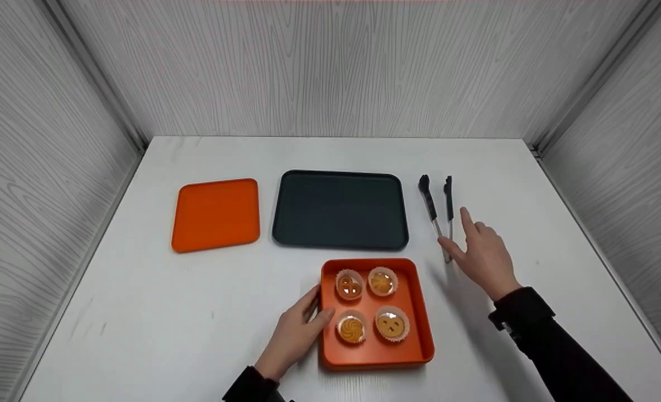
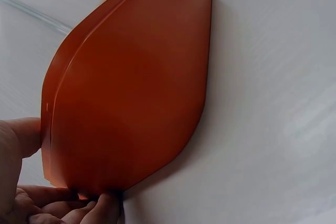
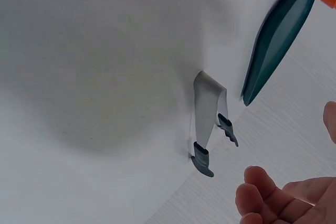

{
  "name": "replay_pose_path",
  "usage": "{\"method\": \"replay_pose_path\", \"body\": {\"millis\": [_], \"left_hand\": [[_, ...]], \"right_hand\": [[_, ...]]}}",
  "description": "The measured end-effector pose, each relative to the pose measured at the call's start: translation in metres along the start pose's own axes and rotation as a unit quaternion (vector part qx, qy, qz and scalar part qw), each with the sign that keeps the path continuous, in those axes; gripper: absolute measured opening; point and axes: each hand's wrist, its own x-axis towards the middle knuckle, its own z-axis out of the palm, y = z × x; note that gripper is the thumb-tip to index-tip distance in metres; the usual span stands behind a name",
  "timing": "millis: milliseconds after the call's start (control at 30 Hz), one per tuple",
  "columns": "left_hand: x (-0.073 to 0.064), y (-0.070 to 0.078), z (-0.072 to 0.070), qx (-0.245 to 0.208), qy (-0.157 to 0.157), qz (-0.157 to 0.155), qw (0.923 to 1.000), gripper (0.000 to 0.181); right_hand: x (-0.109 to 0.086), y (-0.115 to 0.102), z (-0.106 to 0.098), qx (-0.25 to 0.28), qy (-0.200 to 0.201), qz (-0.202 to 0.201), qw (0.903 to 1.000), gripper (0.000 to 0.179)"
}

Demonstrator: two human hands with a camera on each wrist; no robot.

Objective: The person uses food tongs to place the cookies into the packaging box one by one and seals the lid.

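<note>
An orange square box (image 1: 375, 352) stands at the front of the table with several small treats in paper cups inside, among them a swirl cookie (image 1: 352, 329) and a pretzel-shaped one (image 1: 349, 286). My left hand (image 1: 294, 335) grips the box's left wall, thumb over the rim and fingers against the outside; the left wrist view shows the fingertips at the wall's lower edge (image 2: 107, 205). Metal tongs (image 1: 446, 245) with black tips lie spread on the table at right. Over their near end hovers my right hand (image 1: 487, 259), index finger extended and thumb apart, holding nothing.
A dark rectangular tray (image 1: 340, 209) lies behind the box, left of the tongs. Farther left is a flat orange tray (image 1: 216, 215). Grey wood-grain panels (image 1: 330, 67) wall the table at the back and both sides.
</note>
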Motion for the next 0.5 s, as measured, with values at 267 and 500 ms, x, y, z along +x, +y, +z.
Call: {"method": "replay_pose_path", "body": {"millis": [267, 500], "left_hand": [[0.000, 0.001, -0.003, -0.003, -0.006, 0.004, 1.0000, 0.077], [0.001, 0.001, -0.005, -0.014, -0.016, 0.000, 0.9998, 0.076]], "right_hand": [[-0.021, -0.014, -0.007, 0.000, 0.006, -0.063, 0.9980, 0.077], [-0.044, -0.030, -0.011, 0.006, -0.063, -0.081, 0.9947, 0.079]]}}
